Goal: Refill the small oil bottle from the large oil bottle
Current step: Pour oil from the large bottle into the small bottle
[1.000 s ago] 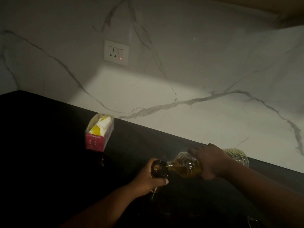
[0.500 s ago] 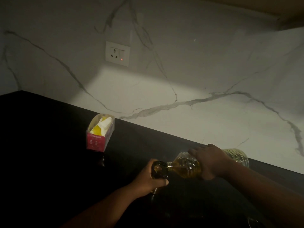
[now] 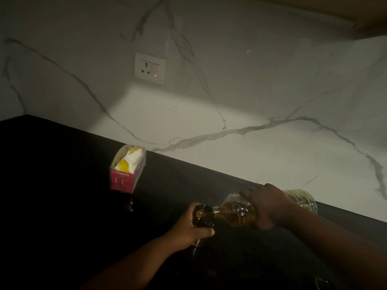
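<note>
The right hand (image 3: 267, 206) wraps the shoulder of the large clear ribbed plastic oil bottle (image 3: 236, 212), fingers (image 3: 248, 192) curled over its top side; the bottle lies almost level, its neck pointing away from those fingers toward the left hand (image 3: 193, 226). The left hand grips the small dark glass oil bottle (image 3: 203, 215) just below its open mouth, fingers and thumb curled round the neck; the lower body of this bottle is hidden beneath the hand and lost against the black surface (image 3: 62, 185). The large bottle's neck sits at the small bottle's rim; whether they touch cannot be determined. Amber oil pools in the large bottle ahead of the right fingers, while the ribbed base (image 3: 301, 198) behind them looks nearly empty. Handling judgement: the thin plastic wall is likely to flex under pressure, so hold it at the stiffer ribbed shoulder and squeeze lightly; the glass bottle is rigid, probably fragile, and may turn slippery if oil runs down, so hold it firmly near the neck. A pink-and-clear carton (image 3: 126, 169) containing white and yellow items stands well beyond the left fingers.
</note>
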The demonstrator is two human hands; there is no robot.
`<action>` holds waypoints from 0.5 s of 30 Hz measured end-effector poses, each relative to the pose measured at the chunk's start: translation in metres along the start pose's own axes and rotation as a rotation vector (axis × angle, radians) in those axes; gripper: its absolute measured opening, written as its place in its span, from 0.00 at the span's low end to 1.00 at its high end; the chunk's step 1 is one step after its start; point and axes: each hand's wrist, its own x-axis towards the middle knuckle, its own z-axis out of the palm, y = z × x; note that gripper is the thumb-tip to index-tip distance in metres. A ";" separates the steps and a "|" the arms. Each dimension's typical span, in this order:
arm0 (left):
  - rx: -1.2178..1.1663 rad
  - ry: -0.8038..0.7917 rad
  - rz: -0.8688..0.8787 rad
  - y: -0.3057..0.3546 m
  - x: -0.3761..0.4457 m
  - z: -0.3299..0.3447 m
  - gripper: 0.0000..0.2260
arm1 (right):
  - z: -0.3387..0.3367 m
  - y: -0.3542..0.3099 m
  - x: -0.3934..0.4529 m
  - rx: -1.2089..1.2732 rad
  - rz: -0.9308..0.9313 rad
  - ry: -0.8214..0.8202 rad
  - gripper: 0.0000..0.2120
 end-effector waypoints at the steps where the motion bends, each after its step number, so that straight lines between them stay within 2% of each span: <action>1: -0.003 -0.001 -0.001 0.000 0.000 0.000 0.29 | 0.000 0.000 0.000 0.002 -0.003 -0.002 0.33; 15: 0.012 -0.012 0.002 0.000 0.001 -0.001 0.29 | -0.004 -0.001 -0.001 -0.002 -0.011 -0.020 0.34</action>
